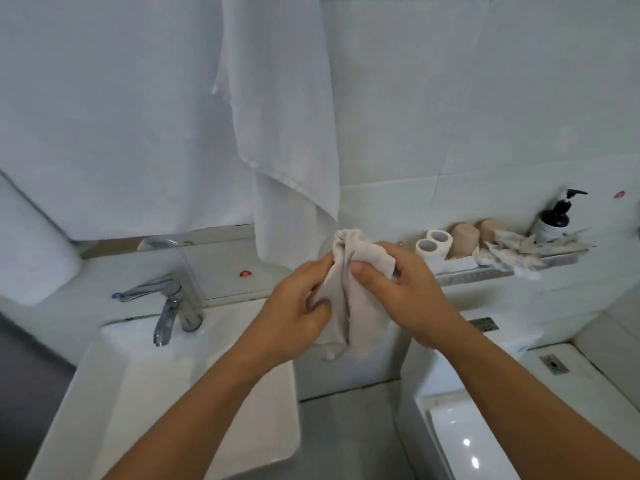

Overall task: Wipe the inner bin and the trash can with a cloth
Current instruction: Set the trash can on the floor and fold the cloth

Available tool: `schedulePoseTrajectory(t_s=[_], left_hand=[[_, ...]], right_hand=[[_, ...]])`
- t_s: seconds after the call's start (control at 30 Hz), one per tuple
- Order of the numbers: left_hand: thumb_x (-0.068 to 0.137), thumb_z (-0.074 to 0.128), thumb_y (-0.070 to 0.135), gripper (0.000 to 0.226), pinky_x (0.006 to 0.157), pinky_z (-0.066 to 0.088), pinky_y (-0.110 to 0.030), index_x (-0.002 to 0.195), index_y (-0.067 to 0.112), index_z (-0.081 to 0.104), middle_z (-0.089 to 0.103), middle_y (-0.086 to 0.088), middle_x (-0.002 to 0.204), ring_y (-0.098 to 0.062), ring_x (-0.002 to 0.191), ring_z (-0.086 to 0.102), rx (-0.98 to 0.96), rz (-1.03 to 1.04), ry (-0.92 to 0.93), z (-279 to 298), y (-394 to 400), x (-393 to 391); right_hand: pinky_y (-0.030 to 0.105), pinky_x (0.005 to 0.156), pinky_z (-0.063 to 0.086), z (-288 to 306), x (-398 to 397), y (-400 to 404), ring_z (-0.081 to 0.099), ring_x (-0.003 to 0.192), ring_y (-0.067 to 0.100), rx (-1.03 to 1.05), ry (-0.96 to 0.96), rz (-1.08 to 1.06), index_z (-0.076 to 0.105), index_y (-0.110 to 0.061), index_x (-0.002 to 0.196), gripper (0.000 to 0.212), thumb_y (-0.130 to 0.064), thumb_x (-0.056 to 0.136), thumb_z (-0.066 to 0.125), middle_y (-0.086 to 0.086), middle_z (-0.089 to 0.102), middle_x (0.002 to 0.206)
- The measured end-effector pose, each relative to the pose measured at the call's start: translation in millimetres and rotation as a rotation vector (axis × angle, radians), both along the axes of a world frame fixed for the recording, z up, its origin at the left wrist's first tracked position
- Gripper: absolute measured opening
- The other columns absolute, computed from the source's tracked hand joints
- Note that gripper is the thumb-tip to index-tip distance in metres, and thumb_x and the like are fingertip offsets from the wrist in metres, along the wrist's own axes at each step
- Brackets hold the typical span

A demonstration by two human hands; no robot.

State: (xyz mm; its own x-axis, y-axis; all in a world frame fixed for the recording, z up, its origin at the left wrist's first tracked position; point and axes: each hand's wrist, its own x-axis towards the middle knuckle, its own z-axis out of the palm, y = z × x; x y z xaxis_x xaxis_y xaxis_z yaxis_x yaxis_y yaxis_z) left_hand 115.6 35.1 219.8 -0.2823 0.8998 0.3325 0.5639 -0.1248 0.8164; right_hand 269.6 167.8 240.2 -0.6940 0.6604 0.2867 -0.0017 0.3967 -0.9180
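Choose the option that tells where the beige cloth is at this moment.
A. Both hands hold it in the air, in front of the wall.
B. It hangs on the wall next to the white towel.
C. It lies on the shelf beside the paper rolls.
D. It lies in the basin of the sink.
A: the left hand and the right hand both grip the bunched cloth in the air, away from the sink and the shelf.

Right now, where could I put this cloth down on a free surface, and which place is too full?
Both hands, left hand and right hand, hold the cloth. The sink basin right of the faucet is bare, and so is the ledge behind it, except for a small red thing. The shelf is crowded with paper rolls, rags and a pump bottle.
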Motion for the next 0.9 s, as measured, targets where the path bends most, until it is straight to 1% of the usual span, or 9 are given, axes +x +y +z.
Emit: schedulePoseTrajectory(t_s=[0.13,0.2,0.3,0.37,0.47,0.57,0.67,0.8,0.9], left_hand=[[0.088,0.048,0.001,0.062,0.081,0.045,-0.010,0.135,0.035,0.067,0.069,0.027,0.110,0.006,0.098,0.063,-0.096,0.075,0.149,-10,-31,-58],[0.089,0.049,-0.001,0.053,0.078,0.042,-0.005,0.125,0.029,0.073,0.071,0.023,0.106,0.002,0.096,0.063,-0.132,0.138,0.201,-18,-43,-84],[0.092,0.053,-0.009,0.047,0.078,0.041,-0.002,0.122,0.021,0.074,0.073,0.008,0.113,-0.008,0.101,0.062,-0.202,0.250,0.242,-35,-55,-121],[0.093,0.054,-0.007,0.046,0.075,0.040,-0.005,0.124,0.021,0.073,0.074,0.004,0.115,-0.013,0.102,0.063,-0.255,0.272,0.298,-47,-57,-141],[0.090,0.053,-0.009,0.046,0.078,0.043,-0.022,0.121,0.018,0.074,0.076,-0.002,0.113,-0.022,0.103,0.067,-0.291,0.244,0.390,-65,-52,-161],[0.085,0.056,-0.015,0.049,0.087,0.050,-0.029,0.118,0.014,0.076,0.076,-0.006,0.114,-0.030,0.104,0.070,-0.246,0.213,0.462,-85,-45,-181],[0.078,0.062,-0.019,0.056,0.087,0.058,-0.045,0.122,0.013,0.075,0.075,-0.008,0.119,-0.034,0.103,0.068,-0.185,0.193,0.570,-111,-36,-192],[0.059,0.069,-0.028,0.075,0.075,0.062,-0.046,0.122,0.012,0.074,0.074,-0.010,0.117,-0.036,0.096,0.068,-0.163,0.179,0.717,-169,-34,-172],[0.062,0.071,-0.020,0.078,0.072,0.063,-0.047,0.127,0.021,0.066,0.073,-0.006,0.118,-0.029,0.100,0.064,-0.212,0.100,0.646,-230,-46,-145]], right_hand=[[0.014,0.073,0.049,-8,-41,3,0.066,0.086,0.001,0.074,-0.120,0.048,0.074,-0.018,0.103,0.008,-0.023,0.098,0.071,-0.008,0.074,0.093],[0.013,0.071,0.046,-14,-57,10,0.062,0.080,0.001,0.119,-0.190,0.068,0.073,-0.019,0.096,0.004,-0.022,0.098,0.071,-0.008,0.072,0.089],[0.014,0.069,0.043,-28,-78,25,0.061,0.078,0.007,0.206,-0.315,0.121,0.071,-0.017,0.092,0.009,-0.023,0.099,0.069,-0.002,0.071,0.087],[0.016,0.069,0.042,-41,-93,36,0.062,0.080,0.009,0.243,-0.373,0.161,0.071,-0.021,0.090,0.010,-0.025,0.099,0.070,-0.006,0.070,0.085],[0.019,0.070,0.044,-64,-116,50,0.063,0.082,0.006,0.290,-0.428,0.199,0.070,-0.028,0.088,0.010,-0.027,0.098,0.071,-0.013,0.070,0.085],[0.020,0.071,0.042,-88,-137,64,0.061,0.082,0.007,0.370,-0.431,0.188,0.073,-0.024,0.093,0.004,-0.025,0.096,0.074,-0.009,0.068,0.084],[0.015,0.074,0.040,-115,-141,77,0.059,0.081,0.008,0.405,-0.381,0.124,0.077,-0.023,0.098,0.007,-0.020,0.091,0.079,-0.001,0.065,0.086],[0.004,0.077,0.038,-177,-116,79,0.056,0.077,0.009,0.441,-0.384,0.085,0.081,-0.015,0.101,0.021,-0.012,0.081,0.088,0.005,0.064,0.086],[0.006,0.074,0.039,-247,-82,65,0.058,0.078,0.009,0.364,-0.472,0.077,0.083,-0.020,0.098,0.023,-0.015,0.077,0.091,-0.001,0.067,0.083]])
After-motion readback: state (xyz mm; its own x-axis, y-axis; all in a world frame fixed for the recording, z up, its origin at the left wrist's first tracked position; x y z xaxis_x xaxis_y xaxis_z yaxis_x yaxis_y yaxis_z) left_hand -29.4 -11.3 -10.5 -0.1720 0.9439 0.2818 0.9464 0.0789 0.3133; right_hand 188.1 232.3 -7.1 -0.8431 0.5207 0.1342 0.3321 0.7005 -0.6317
